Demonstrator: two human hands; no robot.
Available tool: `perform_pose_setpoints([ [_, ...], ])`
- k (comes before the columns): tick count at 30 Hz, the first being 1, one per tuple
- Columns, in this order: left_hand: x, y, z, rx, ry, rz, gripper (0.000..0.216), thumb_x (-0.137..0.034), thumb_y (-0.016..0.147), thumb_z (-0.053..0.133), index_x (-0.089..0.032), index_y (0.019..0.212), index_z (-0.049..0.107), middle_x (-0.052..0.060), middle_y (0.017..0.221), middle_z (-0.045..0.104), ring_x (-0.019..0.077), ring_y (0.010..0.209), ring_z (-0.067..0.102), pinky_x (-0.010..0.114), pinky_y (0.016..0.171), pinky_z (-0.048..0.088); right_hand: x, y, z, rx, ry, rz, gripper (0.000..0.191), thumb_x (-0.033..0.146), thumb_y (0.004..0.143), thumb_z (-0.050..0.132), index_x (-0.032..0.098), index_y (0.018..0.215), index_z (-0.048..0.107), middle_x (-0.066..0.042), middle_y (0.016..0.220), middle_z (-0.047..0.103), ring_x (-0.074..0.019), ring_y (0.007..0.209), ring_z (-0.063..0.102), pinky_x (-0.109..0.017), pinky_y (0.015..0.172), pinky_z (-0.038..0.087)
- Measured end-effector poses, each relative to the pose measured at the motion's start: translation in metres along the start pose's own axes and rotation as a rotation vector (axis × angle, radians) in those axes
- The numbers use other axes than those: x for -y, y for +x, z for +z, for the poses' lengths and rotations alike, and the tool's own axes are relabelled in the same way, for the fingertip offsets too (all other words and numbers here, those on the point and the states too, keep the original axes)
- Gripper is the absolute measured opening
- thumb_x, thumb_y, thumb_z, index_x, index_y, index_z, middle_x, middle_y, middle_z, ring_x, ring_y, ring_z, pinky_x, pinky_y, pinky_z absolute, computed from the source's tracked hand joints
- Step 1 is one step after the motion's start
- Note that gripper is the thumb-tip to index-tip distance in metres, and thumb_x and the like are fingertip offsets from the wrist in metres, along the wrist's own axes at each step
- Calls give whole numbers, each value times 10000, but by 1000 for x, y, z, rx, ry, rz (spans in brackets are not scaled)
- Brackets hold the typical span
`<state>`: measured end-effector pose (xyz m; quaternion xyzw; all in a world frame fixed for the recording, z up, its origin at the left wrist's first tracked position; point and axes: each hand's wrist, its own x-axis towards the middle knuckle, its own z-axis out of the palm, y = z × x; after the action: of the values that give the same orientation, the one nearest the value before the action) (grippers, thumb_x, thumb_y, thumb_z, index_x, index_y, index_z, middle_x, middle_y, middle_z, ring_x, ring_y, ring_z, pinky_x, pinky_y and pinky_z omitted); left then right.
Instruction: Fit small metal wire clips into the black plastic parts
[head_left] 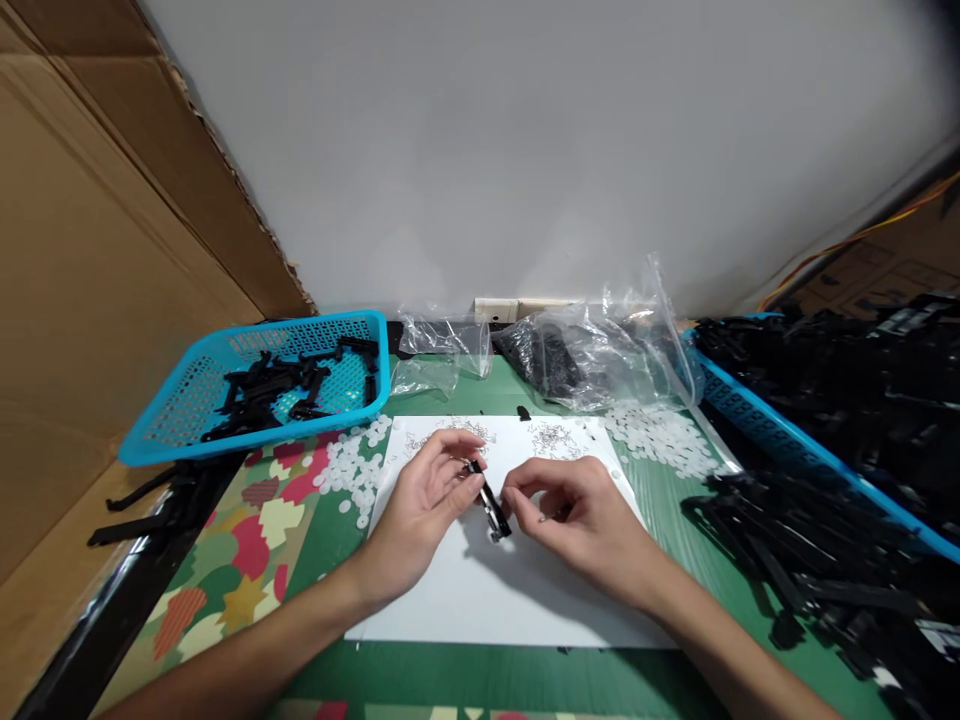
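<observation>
My left hand (429, 496) pinches the upper end of a small black plastic part (493, 508) between thumb and fingers. The part is narrow and tilted, held above a white paper sheet (480, 600). On the right side of the part, my right hand (577, 505) has its thumb and index finger pressed together close to its edge; whether they touch it I cannot tell. A tiny metal piece seems to show by the curled right fingers, too small to name. Two scatterings of small metal pieces (556, 440) lie on the sheet's far part.
A blue basket (142, 440) with black parts stands at left, and another blue basket (810, 450) heaped with black parts at right. White discs (660, 440) lie on both sides of the sheet. Plastic bags (600, 350) rest by the wall. Black parts (802, 560) pile at right.
</observation>
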<state>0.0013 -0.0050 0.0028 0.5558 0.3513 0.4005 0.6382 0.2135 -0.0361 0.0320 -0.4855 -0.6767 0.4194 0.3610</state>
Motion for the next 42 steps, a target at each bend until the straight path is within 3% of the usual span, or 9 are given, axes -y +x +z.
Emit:
perform_pose_setpoints([
  [11,4,0,-3,39,-51,-47,438,-373,953,799,-233,1296,563,53,1189,612,152,1030,638,274,939,526,-8,-2,4,65,370,174,254,393,1004,676,169,903,739,13,674,668,-44,349,479,-151,332,364],
  [14,2,-2,-2,103,-39,-114,368,-471,1022,686,-206,1242,557,48,1055,668,131,845,665,232,738,536,-7,0,7,59,420,158,288,426,1008,676,164,908,743,-24,767,734,-46,365,516,-148,329,381],
  [18,-1,-6,1,284,-64,-257,416,-593,1080,496,-195,1199,520,40,815,708,135,549,639,228,505,469,-3,1,9,54,416,153,307,455,988,703,163,917,762,0,658,686,-57,377,503,-153,342,408],
  [24,-8,-10,-1,298,-65,-295,489,-584,1092,481,-216,1410,536,-51,746,466,80,562,375,205,526,287,-3,0,1,-43,177,57,247,393,996,681,183,947,801,-15,711,725,-57,395,456,-188,351,356],
  [28,-8,-13,-4,248,-2,-265,594,-521,1031,651,-301,1560,496,20,971,568,140,813,504,244,737,418,-5,-2,-4,-204,-144,-188,151,261,985,671,202,939,803,-8,711,729,-84,480,471,-226,434,359],
  [31,-4,-14,-5,216,123,-224,616,-529,1039,625,-311,1602,500,65,1100,634,195,953,553,287,821,448,-6,-3,-5,-258,-301,-319,142,203,995,645,197,948,779,-4,701,695,-102,536,517,-241,485,374],
  [35,0,-15,-5,193,326,-147,641,-552,1046,591,-257,1610,517,17,912,599,165,785,489,275,705,398,-7,-3,-7,-258,-396,-363,142,175,999,621,187,929,745,2,684,660,-102,537,502,-255,515,371],
  [39,-1,-17,-5,138,484,-112,675,-552,1039,600,-217,1615,497,-75,657,359,125,603,330,250,571,262,-11,-3,-8,-201,-441,-332,169,175,999,594,195,921,743,8,663,637,-111,547,506,-266,541,360],
  [42,-4,-18,-4,126,584,-67,585,-546,1036,605,-230,1527,564,-95,586,358,126,542,311,255,545,217,-15,-2,-7,-123,-467,-277,191,186,997,581,199,919,754,9,660,632,-115,557,517,-271,563,355],
])
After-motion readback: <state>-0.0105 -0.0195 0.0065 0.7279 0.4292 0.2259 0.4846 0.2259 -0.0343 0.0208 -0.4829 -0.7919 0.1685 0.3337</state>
